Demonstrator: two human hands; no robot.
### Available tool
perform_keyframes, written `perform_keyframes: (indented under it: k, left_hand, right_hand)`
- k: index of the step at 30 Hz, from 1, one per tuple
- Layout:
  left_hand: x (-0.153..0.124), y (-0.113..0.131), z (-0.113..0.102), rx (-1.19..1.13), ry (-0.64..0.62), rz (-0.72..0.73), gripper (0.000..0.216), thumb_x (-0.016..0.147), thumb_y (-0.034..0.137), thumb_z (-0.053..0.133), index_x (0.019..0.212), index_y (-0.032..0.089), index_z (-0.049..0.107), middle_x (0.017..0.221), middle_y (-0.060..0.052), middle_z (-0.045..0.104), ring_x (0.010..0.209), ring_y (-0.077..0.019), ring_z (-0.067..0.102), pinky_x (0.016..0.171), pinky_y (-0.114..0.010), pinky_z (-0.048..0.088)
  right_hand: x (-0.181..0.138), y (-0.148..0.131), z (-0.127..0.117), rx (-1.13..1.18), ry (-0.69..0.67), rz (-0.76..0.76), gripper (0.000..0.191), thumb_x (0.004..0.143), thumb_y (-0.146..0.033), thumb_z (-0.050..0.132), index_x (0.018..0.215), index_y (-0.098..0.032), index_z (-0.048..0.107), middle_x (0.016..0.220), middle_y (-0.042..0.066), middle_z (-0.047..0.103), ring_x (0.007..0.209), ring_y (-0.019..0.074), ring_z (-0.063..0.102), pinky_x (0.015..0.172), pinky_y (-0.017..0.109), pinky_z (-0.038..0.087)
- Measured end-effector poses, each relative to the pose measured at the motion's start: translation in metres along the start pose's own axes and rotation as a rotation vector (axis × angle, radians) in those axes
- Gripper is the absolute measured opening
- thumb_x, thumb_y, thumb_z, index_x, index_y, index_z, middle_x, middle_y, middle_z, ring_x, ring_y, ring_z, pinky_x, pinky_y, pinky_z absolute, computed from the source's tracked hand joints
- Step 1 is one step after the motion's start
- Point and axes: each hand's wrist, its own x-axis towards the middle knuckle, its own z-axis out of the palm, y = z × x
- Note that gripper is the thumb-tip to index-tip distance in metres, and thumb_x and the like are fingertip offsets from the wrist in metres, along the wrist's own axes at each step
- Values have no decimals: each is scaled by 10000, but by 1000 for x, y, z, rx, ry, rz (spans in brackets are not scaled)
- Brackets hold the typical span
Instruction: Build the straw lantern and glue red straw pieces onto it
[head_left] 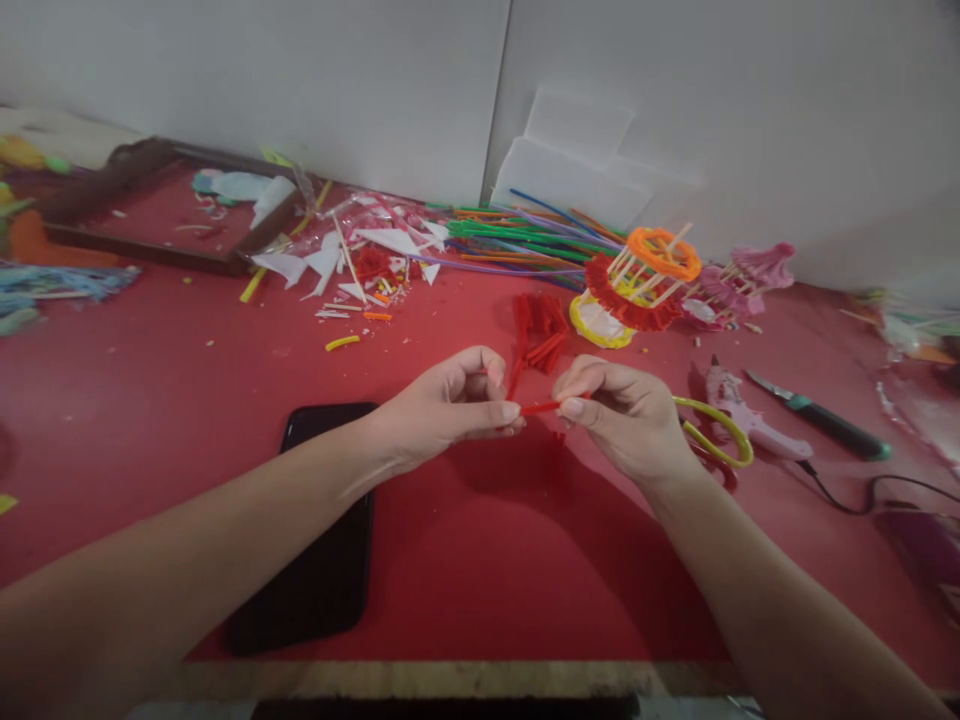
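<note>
Pinching a thin, fuzzy red strip (538,408) at its two ends, the person's left hand (457,400) and right hand (626,410) both clamp it above the red tabletop (465,560), near a pile of short, fuzzy red pieces (546,330). Shaping the strip seems the step in hand; the next move probably calls for steady fingertips. Off left, a dark brown rectangular tray (135,248) holds pale blue and white scraps (240,187).

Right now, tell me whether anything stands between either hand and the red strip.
Nothing visible does: the left hand and right hand both pinch the red strip, which shows bare between them. The red pieces lie beyond.
</note>
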Motion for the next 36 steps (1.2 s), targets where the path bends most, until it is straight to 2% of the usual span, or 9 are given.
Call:
perform_keyframes:
  k: [7, 11, 15, 19, 24, 31, 36]
  left_hand:
    - [1, 0, 0, -50, 13, -18, 384, 678, 165, 866, 815, 182, 508, 647, 78, 654, 664, -80, 704, 698, -183, 583]
    - [1, 0, 0, -45, 38, -38, 385, 678, 172, 872, 820, 181, 515, 634, 67, 675, 671, -87, 708, 701, -189, 587]
    - [3, 0, -2, -53, 107, -78, 383, 637, 192, 902, 826, 162, 571, 644, 40, 711, 657, -94, 707, 669, -189, 593]
    - [3, -1, -3, -56, 152, -118, 388, 563, 257, 943, 766, 130, 637, 703, -12, 760, 640, -101, 716, 648, -180, 599]
    - [2, -2, -2, 27, 93, -165, 300, 612, 314, 921, 737, 122, 727, 725, -26, 773, 634, -100, 718, 636, -179, 614]
    - [-2, 0, -2, 156, 45, -255, 242, 678, 299, 884, 791, 112, 781, 746, -73, 782, 649, -115, 730, 610, -155, 603]
    - [-1, 1, -1, 164, 3, -272, 245, 674, 333, 884, 770, 132, 781, 720, -58, 778, 642, -118, 734, 602, -155, 603]
  right_hand:
    - [3, 1, -11, 23, -6, -19, 128, 775, -227, 803, 704, -224, 697, 700, -22, 614, 638, 112, 557, 593, 275, 455]
    - [3, 3, -11, 12, 22, 3, 87, 795, -282, 791, 772, -228, 728, 734, -9, 634, 639, 118, 575, 599, 282, 488]
    - [2, 6, -8, 79, 76, 45, 88, 864, -327, 728, 860, -241, 747, 779, -2, 665, 685, 121, 608, 660, 279, 519]
    - [1, 5, -7, 101, 53, 52, 90, 878, -313, 715, 839, -234, 730, 768, -8, 648, 680, 116, 596, 650, 268, 492]
    - [0, 1, -3, -113, -31, 51, 162, 892, -325, 693, 787, -201, 693, 734, -3, 621, 679, 124, 575, 662, 286, 464]
    - [2, -4, -1, -236, -11, 16, 162, 902, -315, 670, 790, -198, 676, 724, -12, 614, 639, 106, 575, 623, 259, 473]
    - [2, -4, -1, -308, -36, -48, 166, 915, -292, 653, 777, -202, 673, 725, -12, 619, 662, 105, 573, 635, 250, 477]
